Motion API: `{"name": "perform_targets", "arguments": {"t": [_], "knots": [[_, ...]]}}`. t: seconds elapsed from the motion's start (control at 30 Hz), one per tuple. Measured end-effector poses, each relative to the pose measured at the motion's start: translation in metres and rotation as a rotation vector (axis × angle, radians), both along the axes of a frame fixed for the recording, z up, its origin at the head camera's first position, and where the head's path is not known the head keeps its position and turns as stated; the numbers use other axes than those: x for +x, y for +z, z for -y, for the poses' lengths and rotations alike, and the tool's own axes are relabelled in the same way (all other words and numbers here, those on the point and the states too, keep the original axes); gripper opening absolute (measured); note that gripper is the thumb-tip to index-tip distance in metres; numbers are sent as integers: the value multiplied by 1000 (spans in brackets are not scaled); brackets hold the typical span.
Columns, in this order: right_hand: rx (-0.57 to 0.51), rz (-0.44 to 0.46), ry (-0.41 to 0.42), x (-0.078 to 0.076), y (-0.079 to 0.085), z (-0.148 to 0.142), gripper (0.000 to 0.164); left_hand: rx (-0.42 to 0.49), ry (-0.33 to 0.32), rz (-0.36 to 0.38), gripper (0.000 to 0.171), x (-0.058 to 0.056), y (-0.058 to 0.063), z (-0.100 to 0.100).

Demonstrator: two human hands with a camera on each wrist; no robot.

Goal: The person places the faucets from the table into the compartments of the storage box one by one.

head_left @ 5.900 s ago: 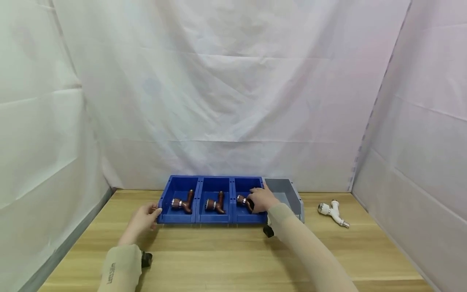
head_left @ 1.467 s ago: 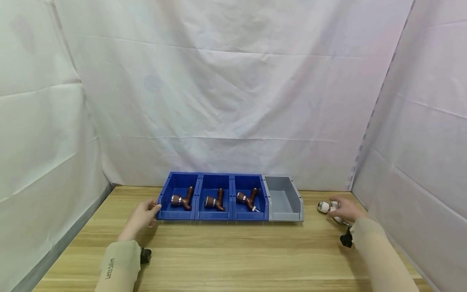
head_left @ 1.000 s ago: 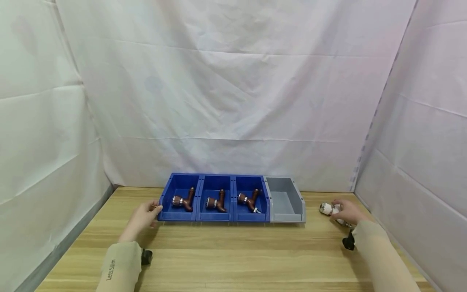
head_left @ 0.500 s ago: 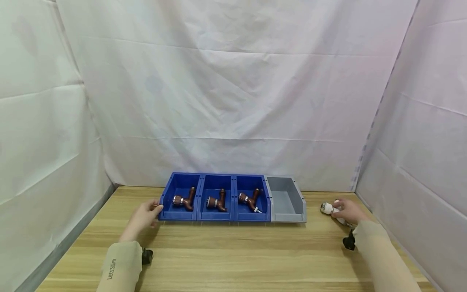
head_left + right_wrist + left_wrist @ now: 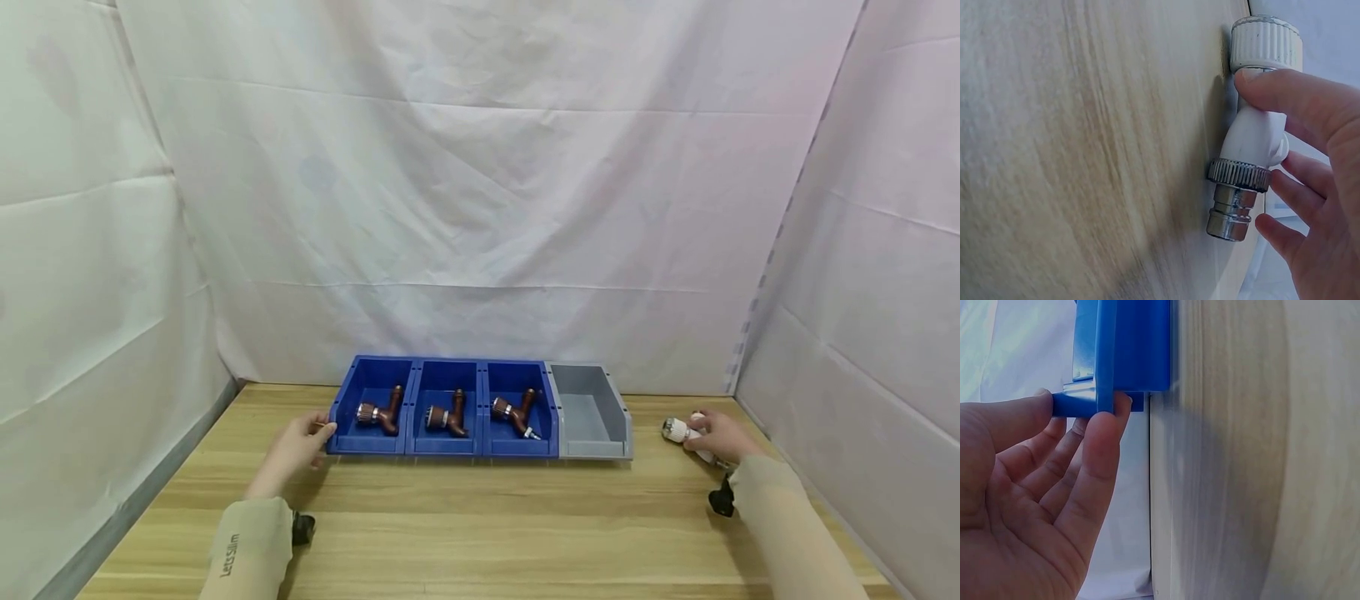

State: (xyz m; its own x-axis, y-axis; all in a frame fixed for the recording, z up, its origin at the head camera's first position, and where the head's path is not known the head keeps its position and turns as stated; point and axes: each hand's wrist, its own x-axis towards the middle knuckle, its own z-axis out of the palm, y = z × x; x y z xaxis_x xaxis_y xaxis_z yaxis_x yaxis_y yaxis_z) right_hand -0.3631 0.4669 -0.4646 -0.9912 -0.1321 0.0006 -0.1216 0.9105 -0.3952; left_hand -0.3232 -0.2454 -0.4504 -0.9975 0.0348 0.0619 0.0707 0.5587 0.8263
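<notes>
My left hand [image 5: 294,444] pinches the front left corner of the leftmost blue bin [image 5: 366,445]. In the left wrist view, thumb and fingers lie on both sides of the bin's rim [image 5: 1105,362]. Far to the right, my right hand [image 5: 725,437] grips a white tap [image 5: 677,430] on the table. The right wrist view shows the thumb on the tap's neck below its ribbed knob [image 5: 1266,44], with the fingers on the other side; its metal spout end [image 5: 1232,212] is bare. Brown taps lie one each in the blue bins: left [image 5: 388,417], middle [image 5: 448,417], right [image 5: 517,414].
A grey bin [image 5: 592,448] joins the right end of the blue row, with nothing visible in it. The bins stand on a wooden table [image 5: 480,525] against a white cloth backdrop [image 5: 480,208]. Cloth walls [image 5: 885,292] flank both sides.
Since the oldest frame, my right hand has left the brown tap in the third blue bin and moved right to the white tap. It stays there in recent frames. The left hand keeps its place.
</notes>
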Motion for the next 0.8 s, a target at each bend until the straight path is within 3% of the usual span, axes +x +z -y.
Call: {"name": "perform_targets", "arguments": {"t": [0.8], "knots": [[-44, 17, -22, -2, 2, 0, 55, 6, 2, 0, 33, 0, 0, -1]]}}
